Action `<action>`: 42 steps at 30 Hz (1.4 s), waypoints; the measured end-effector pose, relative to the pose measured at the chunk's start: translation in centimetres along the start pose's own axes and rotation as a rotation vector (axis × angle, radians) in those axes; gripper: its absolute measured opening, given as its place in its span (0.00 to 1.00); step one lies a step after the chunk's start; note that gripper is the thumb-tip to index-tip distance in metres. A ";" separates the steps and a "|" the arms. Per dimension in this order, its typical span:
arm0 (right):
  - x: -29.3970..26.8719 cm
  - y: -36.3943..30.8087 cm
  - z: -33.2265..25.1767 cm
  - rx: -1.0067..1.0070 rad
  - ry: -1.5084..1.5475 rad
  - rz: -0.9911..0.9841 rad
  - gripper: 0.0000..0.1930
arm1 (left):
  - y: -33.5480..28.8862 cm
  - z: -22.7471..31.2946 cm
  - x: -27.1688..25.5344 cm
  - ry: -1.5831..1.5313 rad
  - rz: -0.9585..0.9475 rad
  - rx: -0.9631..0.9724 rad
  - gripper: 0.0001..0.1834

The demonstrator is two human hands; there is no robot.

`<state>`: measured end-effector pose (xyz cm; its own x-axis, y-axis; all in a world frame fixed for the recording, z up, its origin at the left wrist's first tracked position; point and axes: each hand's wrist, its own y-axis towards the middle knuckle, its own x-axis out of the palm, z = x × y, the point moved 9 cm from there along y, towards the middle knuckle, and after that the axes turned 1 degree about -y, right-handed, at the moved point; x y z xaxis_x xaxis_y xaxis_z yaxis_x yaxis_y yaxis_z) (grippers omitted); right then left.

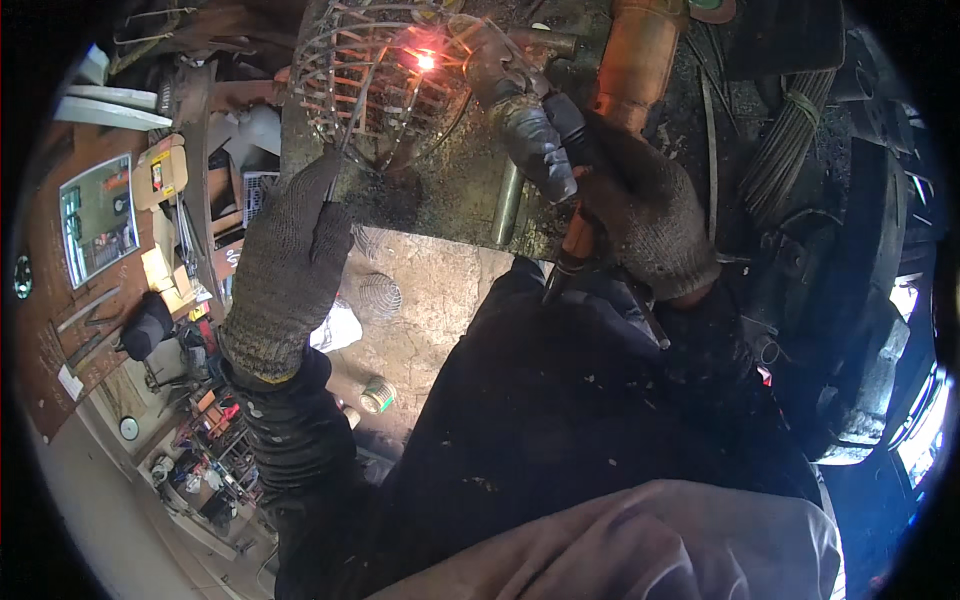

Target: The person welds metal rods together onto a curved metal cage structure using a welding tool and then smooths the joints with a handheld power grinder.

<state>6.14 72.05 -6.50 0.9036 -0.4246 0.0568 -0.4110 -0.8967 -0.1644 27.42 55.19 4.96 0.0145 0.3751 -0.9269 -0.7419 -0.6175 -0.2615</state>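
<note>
A wire basket (345, 75) of thin metal rods lies on the dark workbench (440, 215), with a bright red-orange glow at its right side. My left hand (285, 260), in a grey knitted glove, is closed on a thin metal rod (345, 130) at the basket's near edge. My right hand (655, 205), in a similar glove, is closed around a welding torch (535, 145) wrapped in silver tape. The torch's tip points up and left toward the glow. The fingers of my right hand are partly hidden behind the torch and the glove's back.
An orange-brown metal cylinder (640, 60) lies on the bench beyond my right hand. To its right is a tied bundle of thin rods (795, 140). A short metal tube (507, 205) lies at the bench's near edge. Wire coils (380, 295) and a small can (378, 395) sit on the floor below.
</note>
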 end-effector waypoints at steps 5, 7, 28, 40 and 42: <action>0.2 0.2 1.0 -0.012 -0.035 -0.030 0.26 | 0.5 -0.6 0.9 0.005 -0.011 -0.001 0.26; 0.5 -0.4 0.1 -0.014 -0.003 -0.045 0.26 | -0.3 0.4 -0.1 0.004 0.008 0.011 0.26; -1.6 -2.3 -0.6 -0.020 0.188 0.153 0.26 | -0.4 0.9 -0.2 -0.007 0.075 0.169 0.24; -2.2 -3.3 -0.5 -0.078 0.251 0.224 0.26 | -0.7 1.3 0.1 0.172 0.153 0.361 0.24; -2.3 -3.2 -0.6 -0.081 0.250 0.230 0.26 | -0.6 1.5 0.1 0.232 0.161 0.397 0.23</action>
<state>5.32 75.85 -5.47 0.7329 -0.6250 0.2686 -0.6175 -0.7769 -0.1228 26.87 56.66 5.47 -0.0060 0.1043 -0.9945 -0.9446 -0.3271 -0.0286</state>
